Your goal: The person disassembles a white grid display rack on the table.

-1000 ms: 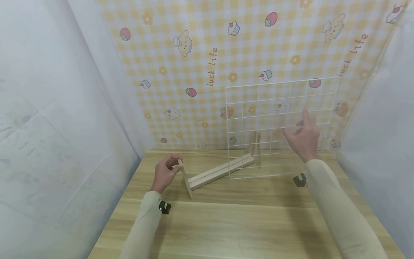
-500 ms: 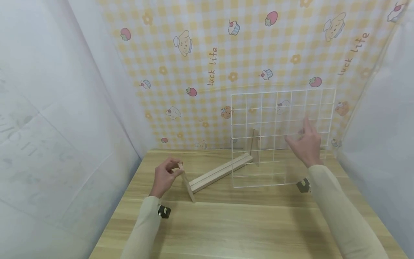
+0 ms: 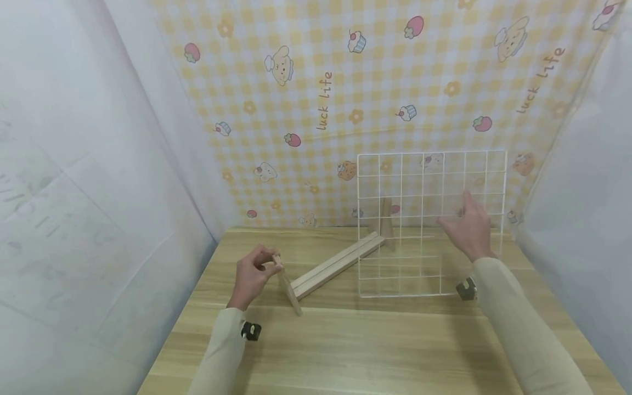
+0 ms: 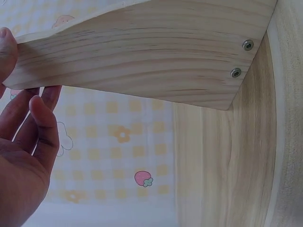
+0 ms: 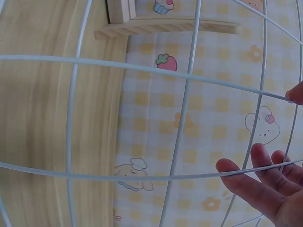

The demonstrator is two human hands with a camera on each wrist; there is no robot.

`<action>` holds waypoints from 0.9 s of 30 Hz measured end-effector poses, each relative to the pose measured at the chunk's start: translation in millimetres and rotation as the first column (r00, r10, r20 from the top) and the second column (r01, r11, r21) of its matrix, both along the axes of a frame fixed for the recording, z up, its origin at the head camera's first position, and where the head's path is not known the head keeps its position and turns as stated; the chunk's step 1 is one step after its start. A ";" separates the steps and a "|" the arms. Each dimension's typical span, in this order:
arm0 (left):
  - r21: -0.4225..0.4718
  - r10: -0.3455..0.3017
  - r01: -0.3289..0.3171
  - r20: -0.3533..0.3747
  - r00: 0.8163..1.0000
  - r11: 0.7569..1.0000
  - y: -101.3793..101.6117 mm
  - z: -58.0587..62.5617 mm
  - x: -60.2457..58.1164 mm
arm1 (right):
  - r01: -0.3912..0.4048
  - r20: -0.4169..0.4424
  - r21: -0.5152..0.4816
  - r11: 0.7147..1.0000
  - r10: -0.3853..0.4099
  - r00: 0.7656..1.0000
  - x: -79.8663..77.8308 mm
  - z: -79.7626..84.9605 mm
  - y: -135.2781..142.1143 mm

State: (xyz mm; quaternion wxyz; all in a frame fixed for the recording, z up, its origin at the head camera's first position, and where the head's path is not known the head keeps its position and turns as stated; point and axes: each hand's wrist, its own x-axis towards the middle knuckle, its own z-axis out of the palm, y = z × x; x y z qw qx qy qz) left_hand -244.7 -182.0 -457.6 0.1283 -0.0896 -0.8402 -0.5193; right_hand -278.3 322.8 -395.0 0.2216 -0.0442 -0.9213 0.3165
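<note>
My left hand (image 3: 250,276) pinches the upper end of a wooden side board (image 4: 132,56) between thumb and fingers. This board belongs to a low wooden stand, whose two long bars (image 3: 336,265) run to another upright board (image 3: 387,222) at the back. Two metal bolts (image 4: 248,45) show near the side board's lower end. My right hand (image 3: 471,227) holds a white wire grid (image 3: 422,196) upright, its fingers bent around the wires; the thumb lies on one wire in the right wrist view. Seen from the head, the grid stands in front of the stand's far end.
A light wood-grain table (image 3: 345,351) lies under everything. Behind it hangs a yellow checked cloth (image 3: 296,104) with cartoon prints. White sheeting (image 3: 89,181) closes the left side, and more white sheeting (image 3: 582,230) the right.
The wire grid has come down with my right hand and stands more upright to the view. My left hand has drawn the stand's near end slightly toward me.
</note>
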 end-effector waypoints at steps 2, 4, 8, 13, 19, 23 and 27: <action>0.003 0.003 -0.003 0.006 1.000 1.000 0.3 -0.6 1.9 | -0.001 -0.001 0.015 1.000 0.001 1.000 0.0 -2.4 1.9; -0.001 0.003 -0.003 0.009 1.000 1.000 0.7 -0.6 3.9 | -0.001 -0.005 0.035 0.999 0.001 1.000 -0.3 -5.2 4.0; -0.005 0.000 0.000 -0.004 1.000 1.000 2.3 1.4 7.4 | -0.010 0.003 0.065 0.998 0.010 1.000 0.7 -10.3 7.3; -0.020 0.005 -0.005 0.000 1.000 1.000 3.4 2.8 11.3 | -0.023 0.019 0.090 0.996 0.021 1.000 3.6 -16.0 11.4; -0.015 0.000 -0.001 -0.013 1.000 1.000 4.3 4.6 16.1 | -0.038 0.028 0.121 0.992 0.034 0.999 6.2 -21.9 15.8; -0.014 -0.008 0.007 -0.037 0.999 1.000 4.8 2.5 17.5 | -0.057 0.057 0.130 0.990 0.050 0.997 8.9 -26.0 20.0; -0.015 0.000 0.000 -0.014 1.000 1.000 7.6 4.2 20.7 | -0.075 0.085 0.133 0.988 0.064 0.994 11.7 -30.2 24.0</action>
